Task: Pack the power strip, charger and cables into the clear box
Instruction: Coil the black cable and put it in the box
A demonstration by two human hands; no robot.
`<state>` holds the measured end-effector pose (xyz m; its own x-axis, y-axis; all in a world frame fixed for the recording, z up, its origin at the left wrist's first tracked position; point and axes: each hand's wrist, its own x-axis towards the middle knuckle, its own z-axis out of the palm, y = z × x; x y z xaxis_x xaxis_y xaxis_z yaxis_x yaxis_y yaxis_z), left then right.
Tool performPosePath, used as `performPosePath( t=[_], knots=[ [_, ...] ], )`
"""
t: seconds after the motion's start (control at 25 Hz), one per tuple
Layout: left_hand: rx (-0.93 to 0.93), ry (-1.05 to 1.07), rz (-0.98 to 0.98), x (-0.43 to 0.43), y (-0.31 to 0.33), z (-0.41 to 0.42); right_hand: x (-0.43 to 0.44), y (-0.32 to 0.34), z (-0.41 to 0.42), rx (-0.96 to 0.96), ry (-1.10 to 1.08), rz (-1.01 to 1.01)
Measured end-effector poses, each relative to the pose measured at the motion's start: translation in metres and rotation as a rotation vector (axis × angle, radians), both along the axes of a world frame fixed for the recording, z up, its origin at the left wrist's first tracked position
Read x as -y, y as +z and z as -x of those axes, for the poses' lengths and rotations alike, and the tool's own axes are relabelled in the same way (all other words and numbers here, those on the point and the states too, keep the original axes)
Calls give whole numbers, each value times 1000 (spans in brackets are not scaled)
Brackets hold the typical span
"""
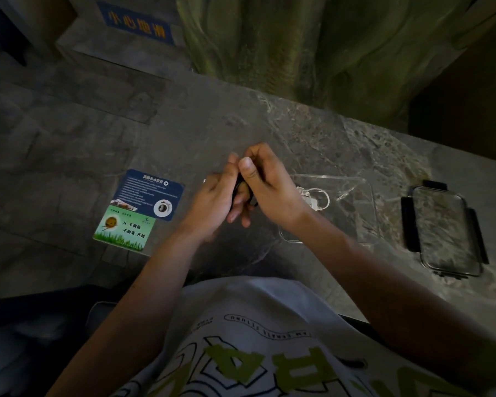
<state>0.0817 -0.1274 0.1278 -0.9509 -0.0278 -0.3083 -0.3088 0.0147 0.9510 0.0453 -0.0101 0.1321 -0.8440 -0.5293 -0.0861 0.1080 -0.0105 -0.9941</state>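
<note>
Both my hands meet over the middle of the dark stone table. My left hand (216, 202) and my right hand (265, 184) are closed together around a thin black cable (236, 186), most of which is hidden between the fingers. Just right of my right wrist stands the clear box (367, 196), open, with a coiled white cable (317, 199) and a small white plug inside. The power strip and the charger cannot be made out.
The box's clear lid (441, 230) with black clips lies at the far right. Two printed cards, a blue card (151, 193) and a green card (125, 227), lie left of my hands. A green curtain hangs behind the table's far edge.
</note>
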Motion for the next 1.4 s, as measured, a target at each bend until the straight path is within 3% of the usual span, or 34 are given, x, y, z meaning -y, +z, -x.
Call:
performPosePath(
  t=[0.16, 0.24, 0.36, 0.56, 0.68, 0.8, 1.0, 1.2, 1.4],
  knots=[
    [22, 148, -24, 4, -11, 3, -4, -3, -3, -188, -132, -175],
    [28, 82, -76, 7, -14, 3, -5, -5, -2, -290, -185, -268],
    [66, -4, -117, -1, -4, -3, -8, -7, 3, -281, -229, -273],
    [33, -37, -247, -9, 2, -4, -11, -5, 0, -112, -145, -221],
    [-139, 62, -55, -10, -6, -5, -8, -2, -3, -179, -147, -261],
    [-251, 31, 182, -5, -12, -3, -8, -2, -3, -274, -168, -247],
    [-239, -105, 138, 2, -15, -6, -12, -11, 5, -293, -302, -294],
    [-304, 30, 198, -8, -12, -17, -10, -15, 4, -250, -341, -295],
    [-349, 69, 96, -10, -7, -14, -9, -8, 5, -253, -312, -196]
  ],
)
